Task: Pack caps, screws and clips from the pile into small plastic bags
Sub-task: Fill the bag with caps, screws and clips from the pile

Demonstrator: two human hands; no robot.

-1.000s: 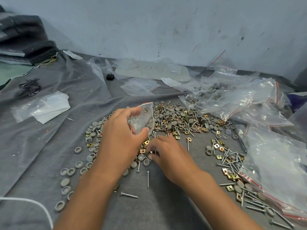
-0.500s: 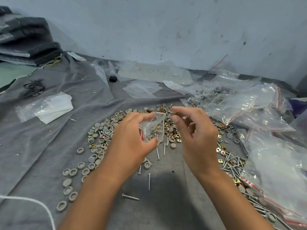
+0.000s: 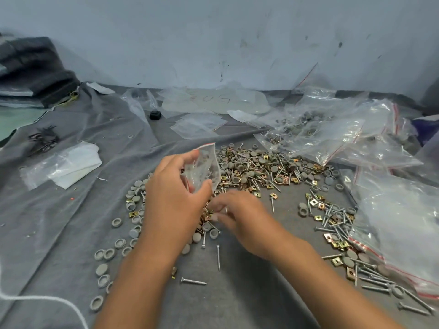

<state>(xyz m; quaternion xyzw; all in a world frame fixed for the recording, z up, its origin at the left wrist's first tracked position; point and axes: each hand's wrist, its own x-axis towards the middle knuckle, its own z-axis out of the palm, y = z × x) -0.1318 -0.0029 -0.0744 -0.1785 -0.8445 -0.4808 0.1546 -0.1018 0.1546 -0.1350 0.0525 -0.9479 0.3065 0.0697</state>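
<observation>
Head view: left hand (image 3: pixel 173 200) pinches a small plastic bag (image 3: pixel 203 168); right hand (image 3: pixel 240 217), blurred, fingers' grip unclear, over the pile (image 3: pixel 259 172).

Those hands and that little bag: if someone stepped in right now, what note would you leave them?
Left hand grips a small plastic bag, mouth up, above the pile.
Right hand is low at the pile's near edge, blurred; grasp unclear.
Filled bags lie far right, empty ones behind.
Left: many caps, screws and clips still loose on the cloth.
</observation>
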